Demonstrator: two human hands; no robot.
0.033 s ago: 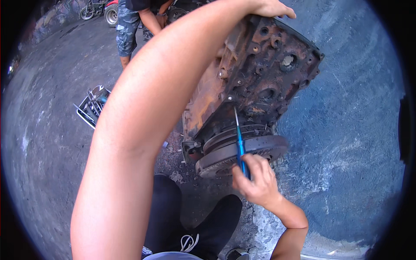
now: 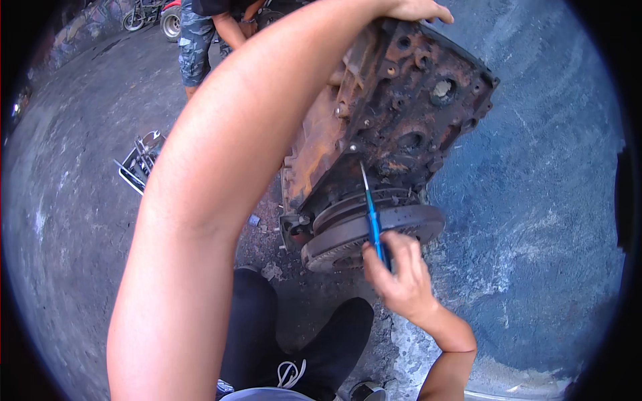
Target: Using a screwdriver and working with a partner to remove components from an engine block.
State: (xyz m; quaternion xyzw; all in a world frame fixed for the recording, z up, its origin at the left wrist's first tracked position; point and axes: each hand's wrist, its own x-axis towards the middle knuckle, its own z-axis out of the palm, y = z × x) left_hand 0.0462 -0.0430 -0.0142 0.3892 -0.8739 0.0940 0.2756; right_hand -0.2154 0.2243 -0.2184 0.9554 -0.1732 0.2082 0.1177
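A rusty engine block (image 2: 391, 100) stands tilted in front of me, with a dark round pulley wheel (image 2: 374, 234) at its near end. My right hand (image 2: 401, 277) is closed around the blue handle of a screwdriver (image 2: 373, 217). Its thin metal shaft reaches over the wheel, and the tip points at the dirty face of the block just beyond. I cannot tell whether the tip touches it. Across the view stretches my left arm. At the block's far end, my left hand (image 2: 421, 9) lies over the top edge with its fingers stretched out, partly cut off by the frame.
A tray of hand tools (image 2: 139, 164) sits on the dark floor to the left. Beyond it stands another person in camouflage shorts (image 2: 195, 50), near a red vehicle's wheel (image 2: 172, 24). A blue-grey painted surface (image 2: 535, 200) fills the right side.
My right hand and the screwdriver handle have shifted slightly to the right and up. The block sits a touch higher in the picture. My left hand stays on the far edge.
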